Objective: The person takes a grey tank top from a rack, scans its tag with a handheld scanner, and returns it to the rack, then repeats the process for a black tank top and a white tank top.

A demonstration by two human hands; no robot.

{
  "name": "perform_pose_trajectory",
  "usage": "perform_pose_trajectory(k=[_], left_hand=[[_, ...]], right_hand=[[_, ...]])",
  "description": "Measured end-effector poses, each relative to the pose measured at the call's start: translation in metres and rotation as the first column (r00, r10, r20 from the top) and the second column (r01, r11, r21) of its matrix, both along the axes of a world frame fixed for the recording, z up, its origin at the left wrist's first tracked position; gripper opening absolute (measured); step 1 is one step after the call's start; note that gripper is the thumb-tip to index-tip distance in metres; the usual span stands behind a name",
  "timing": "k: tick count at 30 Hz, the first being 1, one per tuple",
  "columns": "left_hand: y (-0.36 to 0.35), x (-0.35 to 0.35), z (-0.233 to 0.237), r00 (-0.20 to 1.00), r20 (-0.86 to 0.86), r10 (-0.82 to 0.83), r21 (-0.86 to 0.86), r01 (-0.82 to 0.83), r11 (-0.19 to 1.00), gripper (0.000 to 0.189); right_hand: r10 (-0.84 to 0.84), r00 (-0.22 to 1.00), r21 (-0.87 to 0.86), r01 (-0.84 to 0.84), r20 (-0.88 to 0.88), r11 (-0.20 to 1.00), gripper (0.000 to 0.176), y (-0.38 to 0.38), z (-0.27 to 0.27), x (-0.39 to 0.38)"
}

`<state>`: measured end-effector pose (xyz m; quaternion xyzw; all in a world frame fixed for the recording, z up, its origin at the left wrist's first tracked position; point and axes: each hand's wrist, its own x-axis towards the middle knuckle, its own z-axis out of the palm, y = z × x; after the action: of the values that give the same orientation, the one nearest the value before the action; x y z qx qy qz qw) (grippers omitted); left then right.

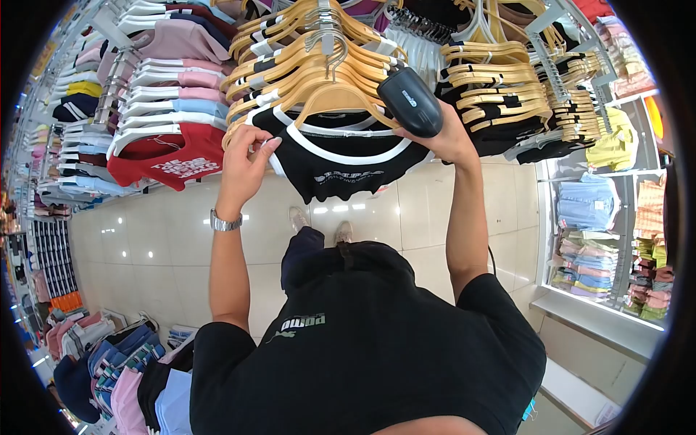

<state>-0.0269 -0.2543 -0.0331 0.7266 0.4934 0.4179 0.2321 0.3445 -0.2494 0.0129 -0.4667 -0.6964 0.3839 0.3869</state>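
A black shirt (341, 174) with white neck trim and pale lettering hangs on a wooden hanger (337, 100) at the front of a rail. At the shirt's left shoulder my left hand (246, 156) is closed, its thumb and fingers pinching the white-edged fabric. My right hand (448, 138) is wrapped round a dark, rounded handheld device (410, 101) with a small pale logo. That device is beside the shirt's right shoulder, in front of the hanger's end. Its exact kind is not clear, and most of the right fingers are hidden beneath it.
More wooden hangers (319, 61) crowd the rail behind the shirt. On the left hang a red shirt (170, 156) and several pale garments on white hangers. Another stack of wooden hangers (504, 87) is on the right. Folded clothes (138, 370) lie at lower left; shelves line the right.
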Motion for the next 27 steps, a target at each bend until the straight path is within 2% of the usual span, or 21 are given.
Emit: perform_pose_trajectory(k=[1, 4, 7, 8, 9, 10, 11, 12, 13, 14, 15, 17, 20, 24, 27], left_hand=[[-0.002, -0.001, -0.002, 1.0, 0.008, 0.001, 0.005, -0.001, 1.0, 0.02], [-0.001, -0.012, -0.008, 0.993, 0.114, -0.011, -0.264, 0.041, 0.964, 0.019], [0.006, -0.034, 0.004, 0.96, 0.268, -0.084, -0.547, 0.223, 0.807, 0.019], [0.008, -0.044, 0.006, 0.938, 0.313, -0.147, -0.56, 0.308, 0.77, 0.019], [0.009, -0.053, 0.011, 0.924, 0.326, -0.199, -0.559, 0.358, 0.748, 0.024], [0.013, -0.062, 0.008, 0.862, 0.413, -0.295, -0.5, 0.485, 0.718, 0.034], [0.016, -0.072, 0.003, 0.783, 0.49, -0.384, -0.428, 0.6, 0.676, 0.044], [0.014, -0.078, -0.01, 0.593, 0.723, -0.354, -0.335, 0.749, 0.572, 0.056], [0.013, -0.084, -0.031, 0.355, 0.892, -0.281, -0.192, 0.859, 0.474, 0.068], [0.02, -0.092, -0.059, 0.241, 0.931, -0.273, -0.097, 0.887, 0.452, 0.08], [0.017, -0.084, -0.077, 0.052, 0.994, -0.091, -0.011, 0.914, 0.405, 0.076], [0.007, -0.058, -0.099, -0.054, 0.937, 0.345, -0.137, 0.852, 0.505, 0.071], [0.006, -0.034, -0.142, -0.322, 0.888, 0.328, 0.092, 0.825, 0.558, 0.065], [-0.005, -0.016, -0.202, -0.141, 0.972, 0.186, -0.039, 0.687, 0.726, 0.059], [-0.012, 0.011, -0.215, 0.044, 0.984, 0.175, -0.164, 0.625, 0.763, 0.059]], right_hand=[[-0.007, 1.0, 0.0, 0.007, 0.012, 1.0, 0.042, 0.0, -0.001, 0.0], [-0.012, 0.999, -0.002, 0.012, 0.052, 1.0, 0.04, 0.001, -0.002, 0.0], [0.019, 0.994, -0.035, -0.016, 0.108, 0.999, 0.037, 0.005, -0.003, 0.003], [0.051, 0.996, -0.075, -0.045, 0.074, 0.996, 0.038, 0.006, -0.004, 0.006], [0.082, 0.996, -0.113, -0.077, 0.037, 0.991, 0.039, 0.007, -0.005, 0.011], [0.112, 0.994, -0.15, -0.111, -0.002, 0.982, 0.041, 0.008, -0.005, 0.015], [0.141, 0.989, -0.185, -0.146, -0.043, 0.972, 0.042, 0.007, -0.006, 0.019], [0.139, 0.987, -0.18, -0.151, -0.078, 0.972, 0.04, 0.006, -0.007, 0.022], [0.151, 0.983, -0.207, -0.171, -0.107, 0.963, 0.04, 0.005, -0.008, 0.026], [0.162, 0.977, -0.232, -0.19, -0.136, 0.954, 0.041, 0.005, -0.009, 0.032], [0.17, 0.971, -0.256, -0.209, -0.166, 0.944, 0.041, 0.004, -0.012, 0.036], [0.155, 0.969, -0.28, -0.205, -0.191, 0.938, 0.044, 0.003, -0.021, 0.042], [0.107, 0.97, -0.317, -0.174, -0.217, 0.932, 0.048, 0.0, -0.033, 0.045], [0.081, 0.98, -0.334, -0.138, -0.18, 0.933, 0.047, -0.003, -0.052, 0.054], [0.046, 0.994, -0.38, -0.081, -0.099, 0.921, 0.043, -0.014, -0.055, 0.058]])
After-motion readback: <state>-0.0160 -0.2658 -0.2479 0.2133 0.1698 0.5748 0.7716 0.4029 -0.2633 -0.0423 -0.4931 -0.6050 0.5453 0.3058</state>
